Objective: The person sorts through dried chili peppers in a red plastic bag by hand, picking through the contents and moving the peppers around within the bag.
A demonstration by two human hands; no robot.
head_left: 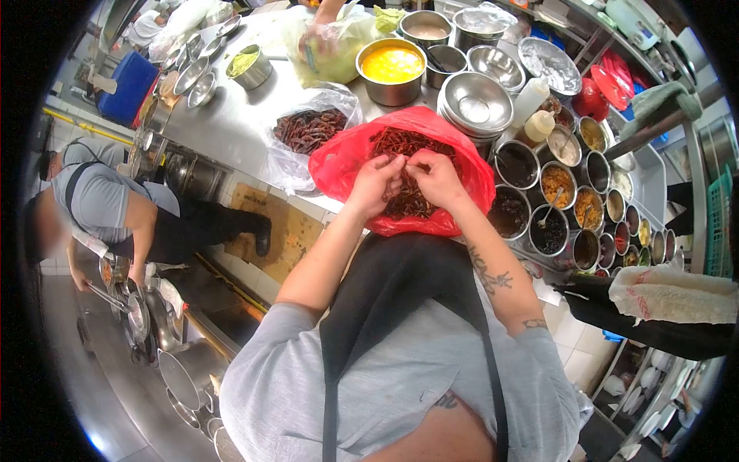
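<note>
A red plastic bag (471, 158) lies open at the counter's near edge, with dried red chilies (408, 202) inside. Over its mouth, my left hand (377, 185) and my right hand (435, 179) are close together, fingertips pinched at nearly the same spot. What they hold is too small to make out, perhaps hidden by the fingers. Just left of the red bag, a clear plastic bag (348, 102) holds more dark dried chilies (309, 129).
A pot of yellow liquid (391, 65) and stacked metal bowls (476, 104) stand beyond the bag. Many ingredient containers (557, 185) fill the right side. A co-worker (115, 200) works at the left; another person's hand (327, 11) is across the counter.
</note>
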